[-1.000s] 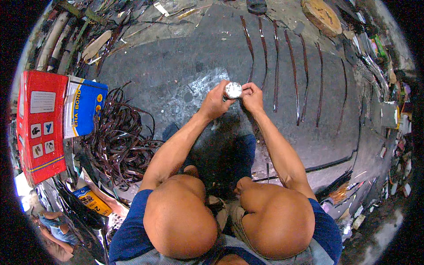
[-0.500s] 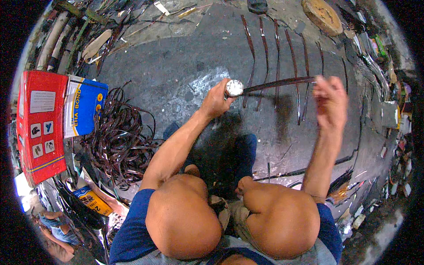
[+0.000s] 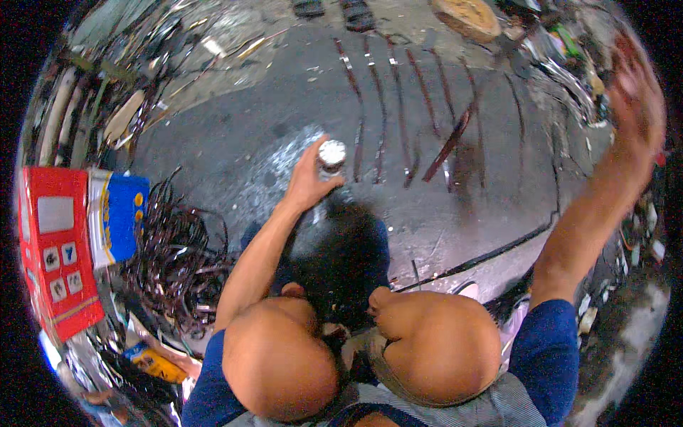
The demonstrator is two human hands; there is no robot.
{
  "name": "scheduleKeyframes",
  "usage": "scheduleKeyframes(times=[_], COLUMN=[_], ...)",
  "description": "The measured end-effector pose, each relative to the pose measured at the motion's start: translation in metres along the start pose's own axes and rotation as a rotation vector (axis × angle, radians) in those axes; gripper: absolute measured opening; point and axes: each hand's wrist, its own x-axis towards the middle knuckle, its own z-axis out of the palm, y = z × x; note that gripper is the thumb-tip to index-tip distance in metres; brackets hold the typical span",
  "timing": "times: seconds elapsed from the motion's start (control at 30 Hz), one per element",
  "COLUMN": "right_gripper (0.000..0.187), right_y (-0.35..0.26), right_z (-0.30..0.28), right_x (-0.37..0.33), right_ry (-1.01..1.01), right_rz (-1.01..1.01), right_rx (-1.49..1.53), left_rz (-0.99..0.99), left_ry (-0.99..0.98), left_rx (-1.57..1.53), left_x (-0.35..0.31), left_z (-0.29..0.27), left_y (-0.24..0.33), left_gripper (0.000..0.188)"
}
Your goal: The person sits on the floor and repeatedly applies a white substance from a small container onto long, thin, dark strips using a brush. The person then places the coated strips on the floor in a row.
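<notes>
My left hand [image 3: 309, 181] is wrapped round a small cylinder with a round white top [image 3: 331, 151], held above the dark floor sheet. Far out to the right, my right hand [image 3: 633, 92] is raised and smeared by motion, so its fingers do not show clearly. Between my hands a dark brown flat strip [image 3: 448, 146] slants up to the right, blurred; I cannot tell whether its upper end reaches my right hand. Beyond it several similar brown strips [image 3: 377, 107] lie side by side on the sheet.
A tangled heap of dark strips [image 3: 178, 263] lies to the left, beside a red box [image 3: 57, 235] and a blue-and-white container [image 3: 122, 217]. A round wooden block [image 3: 466, 20] and dark footwear [image 3: 356, 14] are at the far edge. Scraps clutter the right side.
My right hand has swung outward, up and to the right. The strip that stretched between my hands now slants apart from the cylinder. The view has shifted too.
</notes>
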Motion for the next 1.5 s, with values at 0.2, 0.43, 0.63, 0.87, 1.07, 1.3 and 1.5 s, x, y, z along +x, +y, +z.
scheduleKeyframes(times=[0.2,0.43,0.63,0.87,1.07,1.3,1.5], right_gripper=[0.008,0.019,0.021,0.049,0.024,0.019,0.064], right_y=[0.123,0.131,0.24,0.334,0.376,0.294,0.272], right_z=[-0.056,-0.167,-0.284,-0.33,-0.244,0.038,0.154], right_x=[0.111,0.103,-0.076,-0.263,-0.302,-0.304,-0.297], right_ry=[0.362,0.698,0.895,0.008,0.115,-0.498,-0.503], right_rz=[0.041,-0.219,-0.027,0.912,0.475,0.563,0.401], right_rx=[-0.22,-0.469,-0.98,-1.922,-1.121,-0.669,-0.649], left_rz=[-0.209,-0.264,-0.559,-0.709,-0.625,-0.158,0.171], left_ry=[0.425,0.333,0.235,0.207,0.193,0.318,0.164], left_rx=[0.25,1.193,0.936,0.722,0.952,0.722,0.6], left_x=[-0.029,-0.1,-0.071,-0.056,-0.042,-0.032,-0.043], left_z=[-0.063,-0.255,-0.232,-0.249,-0.263,-0.218,-0.109], left_y=[-0.071,-0.29,-0.206,-0.218,-0.205,-0.135,-0.027], left_gripper=[0.071,0.072,0.055,0.04,0.019,0.014,0.013])
